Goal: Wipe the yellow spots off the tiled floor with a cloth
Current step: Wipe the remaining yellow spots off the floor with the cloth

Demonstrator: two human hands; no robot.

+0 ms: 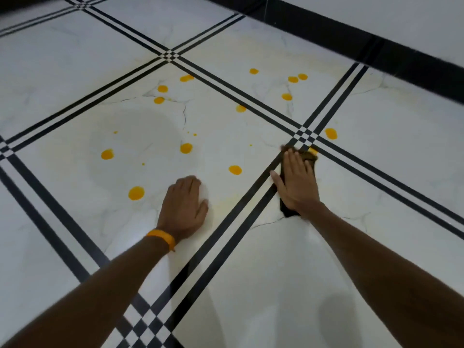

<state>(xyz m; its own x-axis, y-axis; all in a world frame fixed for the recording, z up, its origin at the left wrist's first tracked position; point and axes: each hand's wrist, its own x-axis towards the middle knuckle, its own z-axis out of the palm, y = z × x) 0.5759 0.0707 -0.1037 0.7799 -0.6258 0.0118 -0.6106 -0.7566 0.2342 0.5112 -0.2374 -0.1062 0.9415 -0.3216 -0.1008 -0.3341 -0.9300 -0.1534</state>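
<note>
Several yellow spots (235,169) dot the white marble-look tiled floor (75,71), most of them on the middle tile and the tile beyond it. My right hand (296,182) lies flat on a dark cloth (309,156), pressing it onto the floor by a crossing of black stripes. The cloth's front edge covers part of a yellow spot (313,149). Another yellow spot (331,133) lies just beyond it. My left hand (184,207) rests palm down on the bare tile, fingers slightly curled, holding nothing. An orange band (160,238) circles that wrist.
Black triple stripes (226,222) cross the floor in a grid. A black skirting (376,51) runs along the white wall at the upper right. A faint yellowish smear (231,199) shows on the tile between my hands.
</note>
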